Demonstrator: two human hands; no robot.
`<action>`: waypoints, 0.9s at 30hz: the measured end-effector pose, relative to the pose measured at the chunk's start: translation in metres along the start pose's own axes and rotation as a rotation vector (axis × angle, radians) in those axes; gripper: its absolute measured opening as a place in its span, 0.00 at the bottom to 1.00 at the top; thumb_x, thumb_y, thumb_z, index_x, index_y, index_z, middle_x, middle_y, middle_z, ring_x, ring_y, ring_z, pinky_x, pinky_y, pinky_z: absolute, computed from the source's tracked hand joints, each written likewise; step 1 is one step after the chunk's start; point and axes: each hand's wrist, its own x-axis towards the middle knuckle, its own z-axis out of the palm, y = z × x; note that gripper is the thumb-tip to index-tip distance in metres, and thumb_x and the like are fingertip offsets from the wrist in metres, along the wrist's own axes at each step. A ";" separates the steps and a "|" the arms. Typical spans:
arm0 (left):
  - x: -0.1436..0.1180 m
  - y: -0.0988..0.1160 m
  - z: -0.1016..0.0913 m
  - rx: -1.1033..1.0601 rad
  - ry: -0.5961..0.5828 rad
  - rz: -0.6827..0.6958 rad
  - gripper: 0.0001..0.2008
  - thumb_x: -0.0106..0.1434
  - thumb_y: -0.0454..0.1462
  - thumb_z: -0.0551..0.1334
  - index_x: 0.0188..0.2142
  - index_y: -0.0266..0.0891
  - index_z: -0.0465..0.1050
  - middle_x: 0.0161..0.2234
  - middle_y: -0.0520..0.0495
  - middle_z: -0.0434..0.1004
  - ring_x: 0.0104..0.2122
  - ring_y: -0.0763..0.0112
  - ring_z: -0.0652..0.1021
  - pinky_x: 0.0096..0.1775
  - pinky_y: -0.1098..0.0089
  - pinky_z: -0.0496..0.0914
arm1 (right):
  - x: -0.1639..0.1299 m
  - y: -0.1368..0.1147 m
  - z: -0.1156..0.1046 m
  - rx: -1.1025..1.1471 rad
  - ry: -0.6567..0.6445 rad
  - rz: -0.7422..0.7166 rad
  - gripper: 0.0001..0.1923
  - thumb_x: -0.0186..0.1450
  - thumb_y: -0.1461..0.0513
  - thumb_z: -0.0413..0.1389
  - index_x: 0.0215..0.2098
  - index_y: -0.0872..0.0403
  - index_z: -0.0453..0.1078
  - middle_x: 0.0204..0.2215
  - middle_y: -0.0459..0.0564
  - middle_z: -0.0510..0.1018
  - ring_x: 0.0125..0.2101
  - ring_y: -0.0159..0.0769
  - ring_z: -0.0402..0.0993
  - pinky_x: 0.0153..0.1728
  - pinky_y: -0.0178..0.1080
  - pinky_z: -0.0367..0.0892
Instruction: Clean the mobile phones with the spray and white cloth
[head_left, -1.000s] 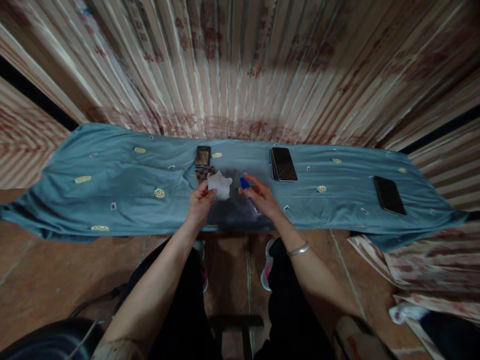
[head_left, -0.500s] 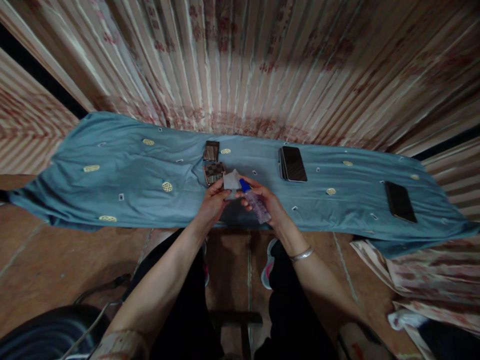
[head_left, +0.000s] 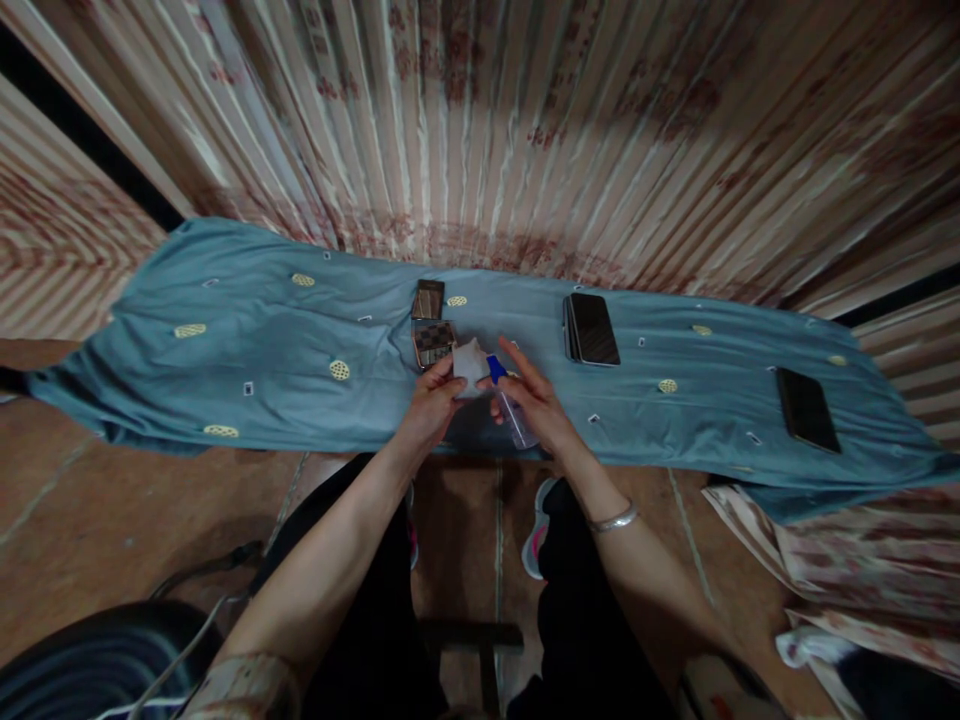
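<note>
My left hand (head_left: 433, 397) is pinching a small white wipe (head_left: 471, 364) by its near edge, and my right hand (head_left: 534, 402) is wrapped around a little clear spray bottle (head_left: 516, 417) with a blue cap (head_left: 496, 368), the cap end pointing at the wipe and nearly touching it. A second ago the two hands were apart, the wipe puffed up in my left and the bottle lying low on the blue cloth (head_left: 247, 340); half a second ago they had come together; now my right index finger is stretched out straight over the bottle's top while the other fingers keep the grip, and the bottle sits a bit more upright. I read that as the nozzle being lined up on the wipe, so wetting it looks like the step in hand, though I cannot see any spray. Both things are held just above the near edge of the cloth, in front of a checkered phone (head_left: 434, 343) and a smaller dark phone (head_left: 428, 298) behind it. A stack of black phones (head_left: 592, 328) lies to the right, and another black phone (head_left: 808, 408) well apart, further right.
</note>
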 end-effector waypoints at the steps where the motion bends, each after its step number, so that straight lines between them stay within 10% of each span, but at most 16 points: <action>1: 0.000 -0.001 0.001 0.015 -0.008 0.005 0.17 0.48 0.30 0.67 0.40 0.38 0.81 0.31 0.51 0.82 0.30 0.69 0.78 0.37 0.69 0.73 | -0.001 0.001 0.000 -0.094 0.003 -0.026 0.37 0.63 0.52 0.61 0.70 0.43 0.64 0.40 0.45 0.85 0.23 0.32 0.75 0.26 0.37 0.74; 9: 0.001 -0.012 0.005 0.080 -0.010 -0.002 0.22 0.47 0.28 0.63 0.42 0.40 0.83 0.32 0.52 0.83 0.30 0.71 0.75 0.35 0.72 0.70 | -0.005 0.002 -0.004 -0.650 -0.010 -0.160 0.27 0.69 0.58 0.50 0.65 0.45 0.70 0.31 0.44 0.81 0.27 0.38 0.76 0.41 0.43 0.74; 27: 0.003 -0.016 0.001 0.078 -0.002 -0.030 0.28 0.46 0.28 0.63 0.49 0.39 0.82 0.35 0.51 0.84 0.32 0.70 0.78 0.36 0.71 0.73 | -0.003 0.004 -0.004 -0.737 0.039 -0.201 0.26 0.70 0.58 0.49 0.65 0.47 0.69 0.29 0.44 0.82 0.25 0.39 0.78 0.41 0.44 0.76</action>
